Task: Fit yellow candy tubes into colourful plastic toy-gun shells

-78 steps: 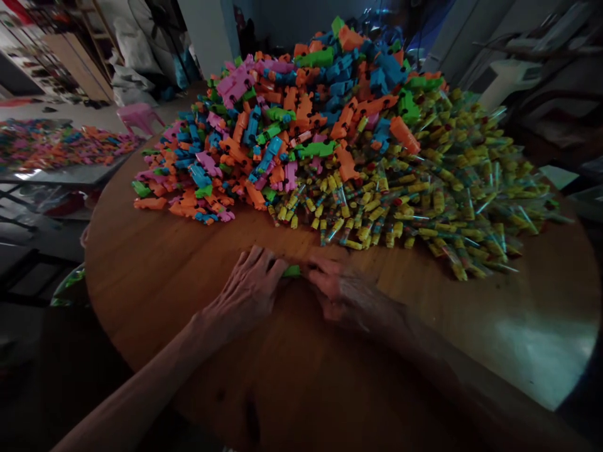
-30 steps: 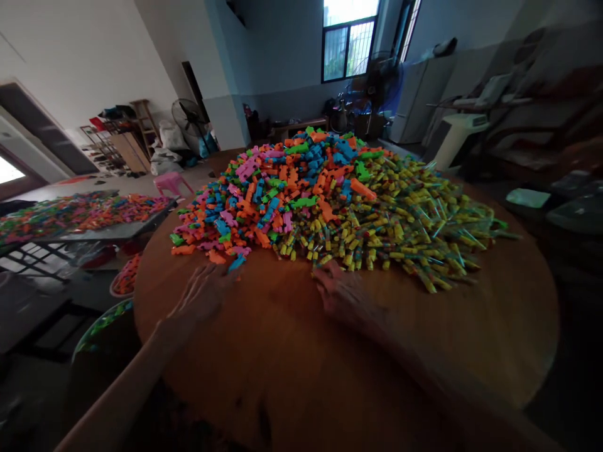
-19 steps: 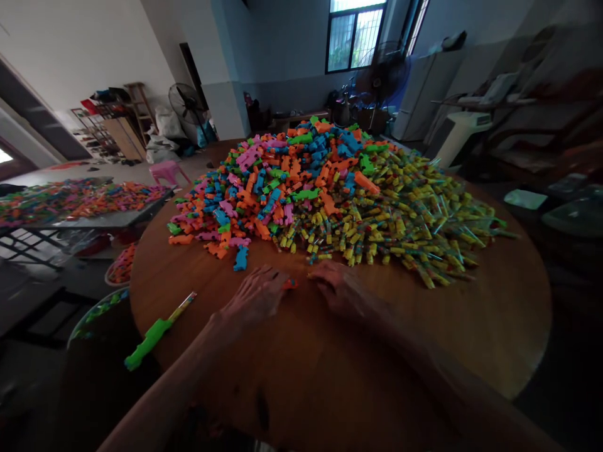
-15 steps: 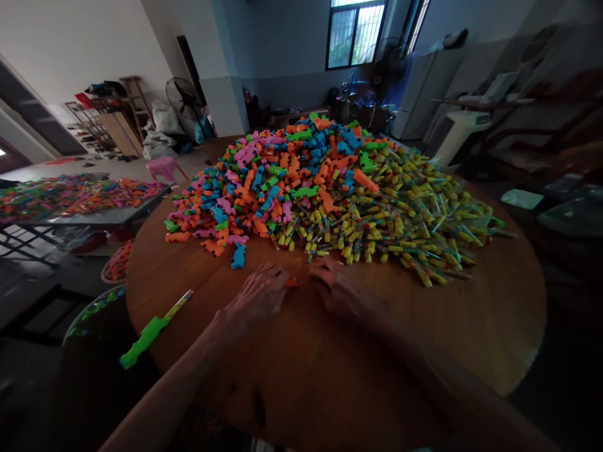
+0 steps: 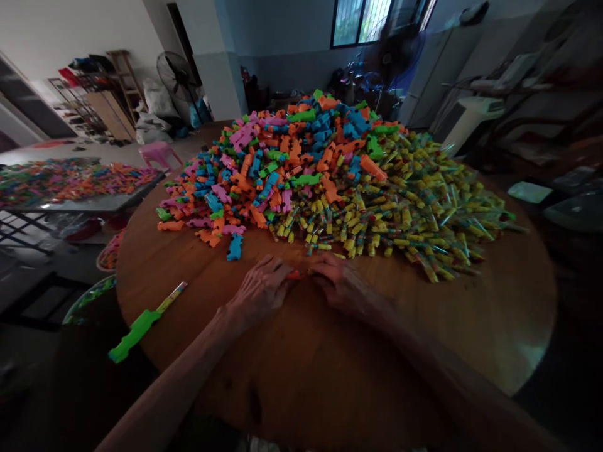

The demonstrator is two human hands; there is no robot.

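My left hand (image 5: 264, 284) is closed around an orange plastic toy piece (image 5: 295, 274), of which only the end shows past the fingertips. Just right of that end, my right hand (image 5: 338, 281) has its fingers curled in a pinch; what they hold is hidden or too small to name. Both hands are low over the round wooden table (image 5: 330, 358). In front of them rises a heap of car-shaped plastic pieces (image 5: 264, 176) in orange, blue, green and pink. Beside it spreads a pile of clear-wrapped yellow tubes (image 5: 414, 207).
A green car-shaped piece with a yellow tube joined to it (image 5: 136, 334) lies at the table's left edge. Further left, a side table (image 5: 108, 204) bears more coloured pieces, with a pink stool (image 5: 160, 152) behind it. Tubs of pieces (image 5: 92, 298) stand below.
My right hand has come nearer the orange piece, and less of that piece shows. The view has tipped slightly downward. The piles look unchanged.
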